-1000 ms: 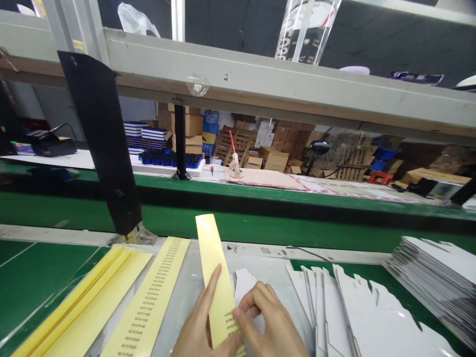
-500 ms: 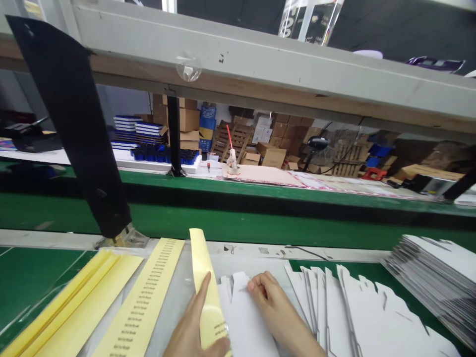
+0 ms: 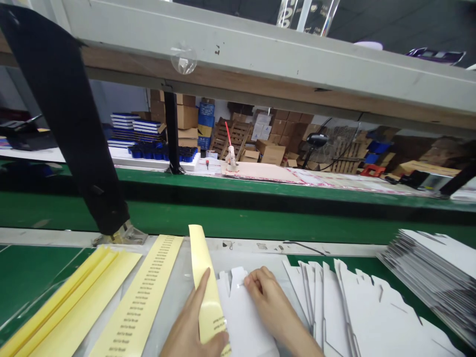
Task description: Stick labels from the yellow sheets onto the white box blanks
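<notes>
In the head view, my left hand [image 3: 193,317] is closed around a yellow strip of printed labels [image 3: 206,287], its upper end bent and standing up. Beside it, a white folded carton [image 3: 243,317] lies flat with its cut flaps pointing away from me. My right hand [image 3: 266,302] rests over the carton's upper right part, thumb and forefinger pinched near a flap. Whether something small sits in that pinch I cannot make out. Another yellow label strip [image 3: 143,297] with rows of black print lies flat left of my left hand.
Folded yellow sheets [image 3: 85,302] lie at far left. Fanned white cartons [image 3: 375,312] are right of my right hand, with a taller carton stack [image 3: 435,277] beyond. A black post [image 3: 70,129] stands at left, and a grey shelf [image 3: 238,49] crosses overhead.
The view has shifted slightly. My left hand keeps hold of the label strip, and my right hand stays pinched over the carton with hardly any movement.
</notes>
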Available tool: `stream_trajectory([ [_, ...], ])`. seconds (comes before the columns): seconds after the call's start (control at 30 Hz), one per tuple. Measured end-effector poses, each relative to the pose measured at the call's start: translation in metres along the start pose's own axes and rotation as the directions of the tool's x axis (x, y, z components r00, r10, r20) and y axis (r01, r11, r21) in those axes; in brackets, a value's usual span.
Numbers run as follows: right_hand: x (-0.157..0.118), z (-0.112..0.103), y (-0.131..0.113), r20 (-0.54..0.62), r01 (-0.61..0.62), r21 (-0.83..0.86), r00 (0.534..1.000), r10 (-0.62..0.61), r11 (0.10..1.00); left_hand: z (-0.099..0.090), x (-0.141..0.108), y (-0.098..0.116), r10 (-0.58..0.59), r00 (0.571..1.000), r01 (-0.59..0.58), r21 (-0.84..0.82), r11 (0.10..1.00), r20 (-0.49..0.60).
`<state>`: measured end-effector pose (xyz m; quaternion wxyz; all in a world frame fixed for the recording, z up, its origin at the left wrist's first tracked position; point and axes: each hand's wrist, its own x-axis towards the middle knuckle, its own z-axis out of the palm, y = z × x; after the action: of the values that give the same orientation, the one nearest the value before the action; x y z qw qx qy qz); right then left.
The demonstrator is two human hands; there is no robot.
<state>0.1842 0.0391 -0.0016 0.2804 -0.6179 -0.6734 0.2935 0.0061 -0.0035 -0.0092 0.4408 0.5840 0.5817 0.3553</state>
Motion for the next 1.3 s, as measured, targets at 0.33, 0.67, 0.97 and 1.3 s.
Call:
stream_trajectory([
  [0.33,-0.001,0.003,-0.004,-0.036,-0.013,-0.067,0.999,0.010,0.998,0.002,0.000,-0.004,-0.006,1.000,0.006,0.005,1.000,-0.019],
  [0.67,-0.001,-0.006,-0.002,-0.170,-0.181,-0.164,0.973,0.153,0.970,0.001,0.000,-0.002,-0.006,1.000,0.007,0.059,0.998,-0.014],
  [0.97,-0.010,-0.006,-0.009,-0.037,-0.136,-0.214,0.991,0.131,0.967,-0.003,-0.001,0.000,-0.023,0.999,0.020,-0.150,0.989,-0.022],
  [1.3,-0.018,-0.012,-0.014,0.021,-0.140,0.109,0.990,0.138,0.984,-0.016,-0.011,0.042,-0.120,0.992,0.088,-0.477,0.874,-0.038],
])
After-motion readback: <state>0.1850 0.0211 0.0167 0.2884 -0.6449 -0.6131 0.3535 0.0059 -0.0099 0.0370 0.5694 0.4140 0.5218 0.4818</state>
